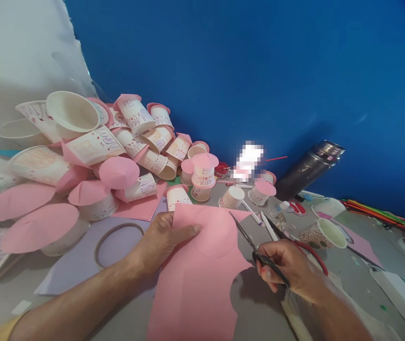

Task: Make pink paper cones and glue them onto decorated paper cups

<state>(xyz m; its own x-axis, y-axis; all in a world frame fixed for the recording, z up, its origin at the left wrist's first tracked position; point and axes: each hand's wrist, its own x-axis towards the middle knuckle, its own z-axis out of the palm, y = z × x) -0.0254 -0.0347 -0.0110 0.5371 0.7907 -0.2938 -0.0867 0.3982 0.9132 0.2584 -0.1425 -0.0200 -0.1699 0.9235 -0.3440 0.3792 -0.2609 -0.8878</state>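
Observation:
My left hand (163,239) pinches a sheet of pink paper (191,289) near its upper left, thumb on top. A faint circle is drawn on the sheet's upper part, and curved bites are cut out of its right edge. In my right hand (283,267) is a pair of scissors (247,239) with dark handles, the fingers through the loops. Its blades point up and left, beside the right edge of the drawn circle; whether they touch the paper I cannot tell.
Many decorated paper cups (92,144) with pink cone tops are heaped at the left. A purple sheet (77,265) carries a tape ring (99,246). At the right are a dark bottle (305,168), a patterned cup (321,234), markers (254,213) and colourful strips (376,210). A blue wall stands behind.

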